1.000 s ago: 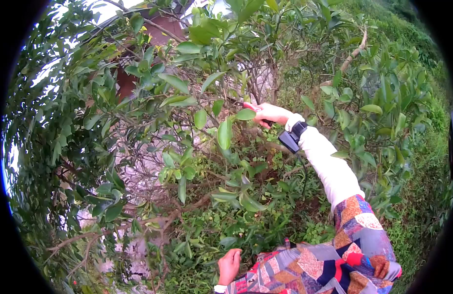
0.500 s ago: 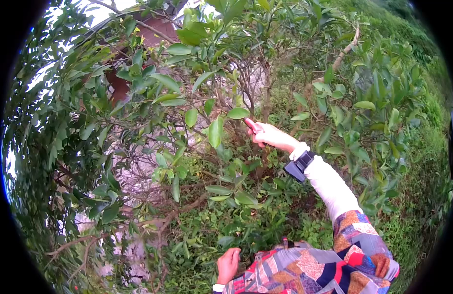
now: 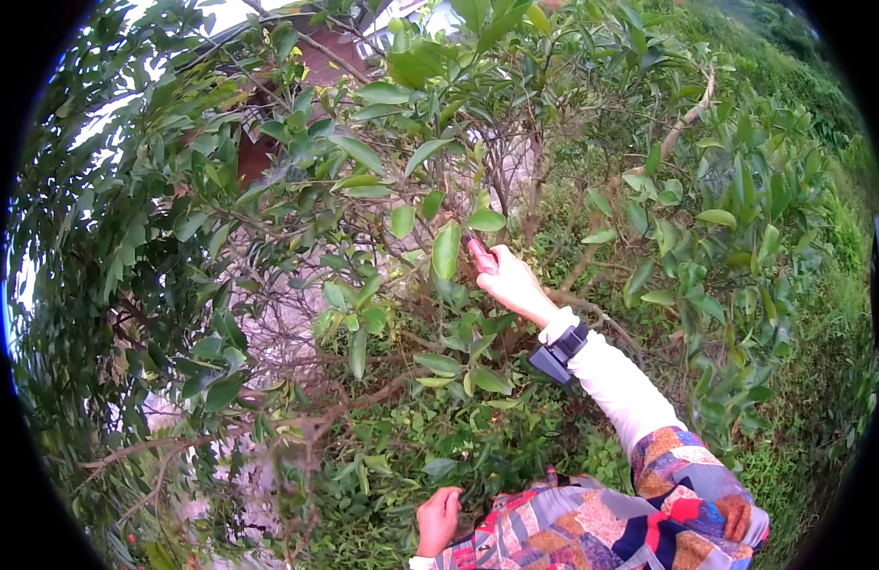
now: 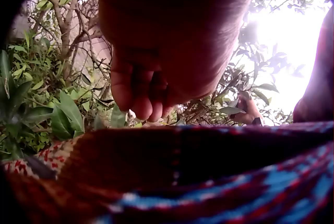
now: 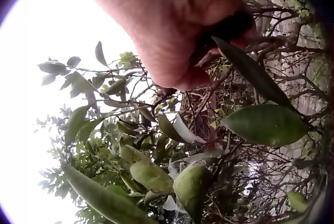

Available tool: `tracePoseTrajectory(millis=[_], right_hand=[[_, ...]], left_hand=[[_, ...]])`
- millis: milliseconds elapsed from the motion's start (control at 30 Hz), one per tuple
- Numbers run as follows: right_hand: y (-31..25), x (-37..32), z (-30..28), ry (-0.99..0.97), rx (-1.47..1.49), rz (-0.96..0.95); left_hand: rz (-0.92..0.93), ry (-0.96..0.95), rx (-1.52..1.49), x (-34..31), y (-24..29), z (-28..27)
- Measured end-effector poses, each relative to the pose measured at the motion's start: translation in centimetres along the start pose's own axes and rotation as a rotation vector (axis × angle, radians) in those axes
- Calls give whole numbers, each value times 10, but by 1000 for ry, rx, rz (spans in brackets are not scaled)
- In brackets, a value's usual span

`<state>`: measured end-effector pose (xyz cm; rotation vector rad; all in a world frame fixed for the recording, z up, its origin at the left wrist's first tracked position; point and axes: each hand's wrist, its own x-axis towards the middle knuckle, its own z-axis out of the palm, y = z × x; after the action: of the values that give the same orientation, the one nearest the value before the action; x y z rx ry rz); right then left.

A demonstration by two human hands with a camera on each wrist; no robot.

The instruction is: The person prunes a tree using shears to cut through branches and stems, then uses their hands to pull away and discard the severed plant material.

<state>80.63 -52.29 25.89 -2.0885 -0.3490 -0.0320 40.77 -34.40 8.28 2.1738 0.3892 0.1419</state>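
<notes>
My right hand is stretched out into a leafy tree and grips red-handled pruning shears. Their blades are lost among the twigs and leaves beyond the hand. Close to the handle hang a broad green leaf and a smaller leaf. In the right wrist view, fingers curl round a dark handle part, with a long leaf crossing in front. My left hand is low by the body, its fingers loosely curled and holding nothing.
Thin branches spread low to the left, and a thicker bare branch rises at the right. Dense foliage fills the left side. Behind the tree are a pale stony surface and a reddish-brown wall. Grass slopes at the right.
My right hand, with the pruning shears, has come down from higher among the twigs, and the shears now point more upward. The left hand stays by the body.
</notes>
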Motion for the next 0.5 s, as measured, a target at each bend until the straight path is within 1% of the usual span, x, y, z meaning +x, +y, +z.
tracePoseTrajectory(millis=[67,100,167,233,300,400,433,500], right_hand=[[5,-6,7,8,74,14],[8,-7,11,3,71,8],[12,-12,16,99,53,20],[11,-11,12,90,57,26],[1,-9,7,79,-66,10],[-7,-4,3,70,-76,51],[-8,-3,4,68,-69,79],[-10,0,10,97,-85,56]], left_hand=[[91,69,52,-3,-2,-1],[89,76,47,-4,-7,0],[-49,38,-33,-4,-18,2],[-49,31,-34,-5,-23,4],[-49,21,-33,-4,-25,4],[-50,-2,-35,1,-20,5],[-22,4,-16,2,-16,4],[10,16,2,5,-14,3]])
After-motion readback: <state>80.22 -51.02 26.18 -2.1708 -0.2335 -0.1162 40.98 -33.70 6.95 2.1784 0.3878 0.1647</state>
